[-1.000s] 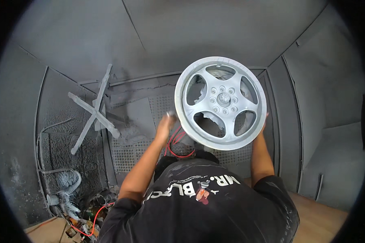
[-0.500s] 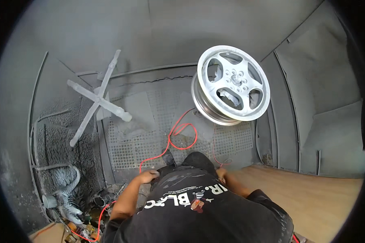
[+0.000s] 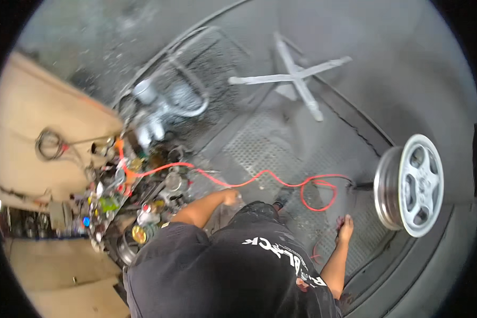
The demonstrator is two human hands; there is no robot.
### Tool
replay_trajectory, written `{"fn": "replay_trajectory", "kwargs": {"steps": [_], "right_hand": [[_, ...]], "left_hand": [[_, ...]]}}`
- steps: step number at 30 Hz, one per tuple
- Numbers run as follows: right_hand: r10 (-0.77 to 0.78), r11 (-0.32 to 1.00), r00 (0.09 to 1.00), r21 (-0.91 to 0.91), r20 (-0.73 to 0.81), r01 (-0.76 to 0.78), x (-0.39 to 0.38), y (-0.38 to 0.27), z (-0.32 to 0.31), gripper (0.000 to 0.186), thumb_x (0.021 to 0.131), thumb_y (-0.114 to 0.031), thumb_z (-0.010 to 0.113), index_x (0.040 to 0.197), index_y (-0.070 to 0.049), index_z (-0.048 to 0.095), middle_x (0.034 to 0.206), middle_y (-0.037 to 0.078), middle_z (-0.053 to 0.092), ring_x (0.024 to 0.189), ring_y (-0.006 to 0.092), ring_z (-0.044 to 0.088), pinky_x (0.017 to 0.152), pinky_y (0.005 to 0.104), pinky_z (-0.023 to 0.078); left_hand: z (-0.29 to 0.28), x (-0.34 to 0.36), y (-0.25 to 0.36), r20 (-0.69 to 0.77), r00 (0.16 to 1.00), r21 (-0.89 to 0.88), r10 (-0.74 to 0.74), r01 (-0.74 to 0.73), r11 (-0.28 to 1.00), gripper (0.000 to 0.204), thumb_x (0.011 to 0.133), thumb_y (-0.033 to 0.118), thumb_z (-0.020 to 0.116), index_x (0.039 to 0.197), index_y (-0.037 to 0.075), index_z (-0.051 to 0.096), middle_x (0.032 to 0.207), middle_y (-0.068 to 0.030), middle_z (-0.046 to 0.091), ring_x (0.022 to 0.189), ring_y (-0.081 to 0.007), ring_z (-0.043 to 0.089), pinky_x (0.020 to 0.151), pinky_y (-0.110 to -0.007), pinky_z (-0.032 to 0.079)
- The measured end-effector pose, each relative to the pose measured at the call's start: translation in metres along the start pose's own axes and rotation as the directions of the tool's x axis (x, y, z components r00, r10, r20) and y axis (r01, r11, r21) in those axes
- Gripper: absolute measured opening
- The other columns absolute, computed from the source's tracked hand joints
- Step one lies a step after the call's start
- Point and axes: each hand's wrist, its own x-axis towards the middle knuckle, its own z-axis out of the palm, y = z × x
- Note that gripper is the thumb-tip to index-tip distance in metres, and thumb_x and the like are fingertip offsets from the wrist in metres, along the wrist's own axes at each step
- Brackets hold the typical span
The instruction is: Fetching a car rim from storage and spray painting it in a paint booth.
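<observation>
My left hand (image 3: 230,197) is low in the middle, beside my dark clothing; motion blur smears its fingers and whatever may be in them. My right hand (image 3: 345,228) has bent, closed fingers around something small and dark that I cannot make out. Right of it a silver five-spoke wheel rim (image 3: 425,170) stands on its side on a dark post (image 3: 362,186), apart from the hand. A red hose (image 3: 270,176) crosses the floor, looping between my hands and the post.
A coated cross-shaped stand (image 3: 297,77) is at the grey back wall (image 3: 397,63). A grey-coated spray gun or fitting (image 3: 148,106) hangs near a heap of cans and tools (image 3: 111,204) on the left. A tan board (image 3: 47,95) with coiled cable borders the grated floor (image 3: 259,148).
My view has swung left, bringing the clutter into view and shifting the rim rightward. A second ago my right hand was at the rim's edge; now it is lower and away.
</observation>
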Motion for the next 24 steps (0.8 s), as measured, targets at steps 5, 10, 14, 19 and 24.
{"fn": "replay_trajectory", "kwargs": {"steps": [5, 10, 14, 19, 24], "right_hand": [[0.476, 0.850, 0.857, -0.353, 0.200, -0.390, -0.038, 0.143, -0.005, 0.038, 0.092, -0.047, 0.054, 0.072, -0.014, 0.055, 0.059, -0.001, 0.049, 0.047, 0.0134, 0.044, 0.043, 0.0291, 0.033], [0.274, 0.784, 0.935, -0.615, 0.225, -0.082, -0.084, 0.116, 0.010, 0.043, 0.091, -0.048, 0.055, 0.085, -0.007, 0.063, 0.066, 0.003, 0.058, 0.050, 0.0171, 0.050, 0.045, 0.0313, 0.039], [0.343, 0.744, 0.929, -0.643, 0.138, -0.179, -0.109, 0.101, 0.033, 0.044, 0.091, -0.048, 0.055, 0.088, -0.005, 0.064, 0.068, 0.005, 0.060, 0.051, 0.0181, 0.051, 0.046, 0.0319, 0.040], [0.288, 0.915, 0.958, -0.297, 0.008, -0.272, -0.038, 0.174, -0.028, 0.042, 0.091, -0.044, 0.055, 0.093, -0.003, 0.063, 0.069, 0.006, 0.062, 0.052, 0.0203, 0.054, 0.048, 0.0338, 0.043], [0.246, 0.957, 0.955, -0.116, -0.163, -0.266, -0.022, 0.143, -0.019, 0.038, 0.091, -0.036, 0.054, 0.106, -0.002, 0.058, 0.077, 0.009, 0.064, 0.056, 0.0223, 0.057, 0.049, 0.0352, 0.044]], "left_hand": [[0.010, -0.013, 0.018, -0.244, 0.962, -0.200, -0.120, 0.072, 0.977, 0.046, 0.087, 0.041, 0.057, 0.113, 0.004, 0.062, 0.112, -0.0228, 0.063, 0.104, -0.0377, 0.060, 0.089, -0.043, 0.047], [-0.013, -0.051, -0.016, -0.383, 0.901, -0.305, -0.205, 0.086, 0.948, 0.040, 0.084, 0.041, 0.060, 0.107, 0.008, 0.065, 0.100, -0.0200, 0.067, 0.096, -0.0356, 0.063, 0.085, -0.044, 0.049], [-0.088, -0.109, -0.077, -0.612, 0.681, -0.417, -0.403, 0.155, 0.895, 0.028, 0.081, 0.029, 0.062, 0.098, 0.008, 0.068, 0.091, -0.0169, 0.068, 0.088, -0.0314, 0.066, 0.079, -0.040, 0.051], [-0.184, -0.178, -0.149, -0.866, 0.190, -0.442, -0.463, 0.144, 0.885, 0.017, 0.082, 0.017, 0.061, 0.091, 0.004, 0.069, 0.088, -0.0193, 0.068, 0.081, -0.0311, 0.067, 0.074, -0.038, 0.052], [-0.242, -0.218, -0.211, -0.944, -0.259, -0.261, -0.206, 0.199, 0.944, 0.034, 0.081, 0.025, 0.066, 0.105, 0.002, 0.062, 0.096, -0.0205, 0.065, 0.095, -0.0379, 0.061, 0.085, -0.042, 0.048]]}}
